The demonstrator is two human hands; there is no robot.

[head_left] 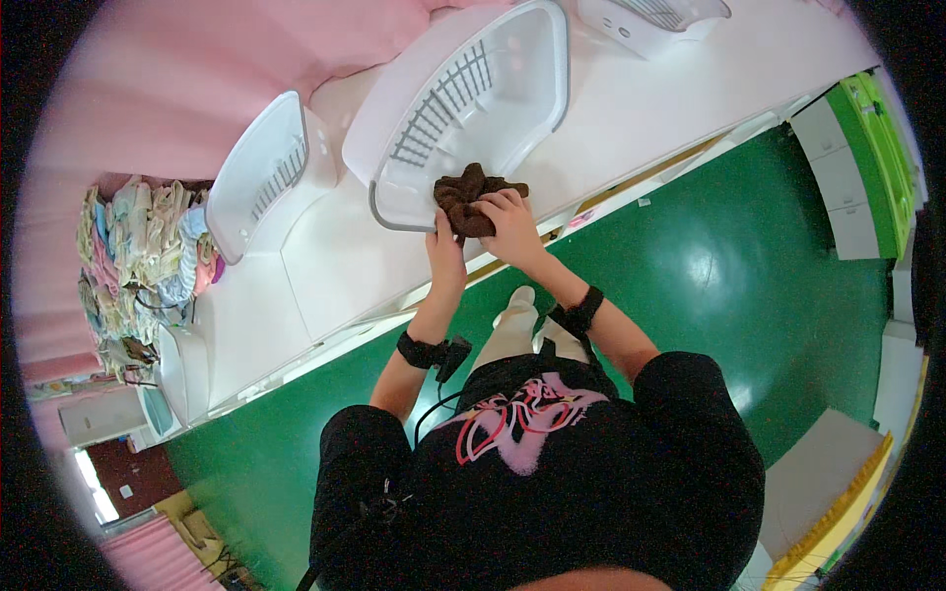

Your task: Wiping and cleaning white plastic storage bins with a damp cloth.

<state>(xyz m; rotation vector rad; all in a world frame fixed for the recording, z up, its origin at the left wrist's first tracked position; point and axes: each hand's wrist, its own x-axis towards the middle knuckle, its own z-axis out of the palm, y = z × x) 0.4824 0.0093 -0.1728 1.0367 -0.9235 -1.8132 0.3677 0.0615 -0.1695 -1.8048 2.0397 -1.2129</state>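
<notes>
Both hands hold a bunched dark brown cloth [461, 202] at the near rim of a white plastic basket [512, 89]. My left hand [446, 258] grips its lower left side, with the thumb and fingers closed on it. From the right, my right hand [510, 229] curls its fingers over the cloth's right part. The folds are crumpled together, so I cannot tell what kind of cloth it is. The basket has grey slots in its wall and a grey rim. Some fingertips are hidden behind the cloth.
The basket stands on a long white counter [650, 108]. To its left is another white basket [246, 197], beside a pile of folded clothes [148, 256]. A third white container [645, 22] is at the far right. Green-and-white cabinets [857, 167] stand across the green floor [680, 266].
</notes>
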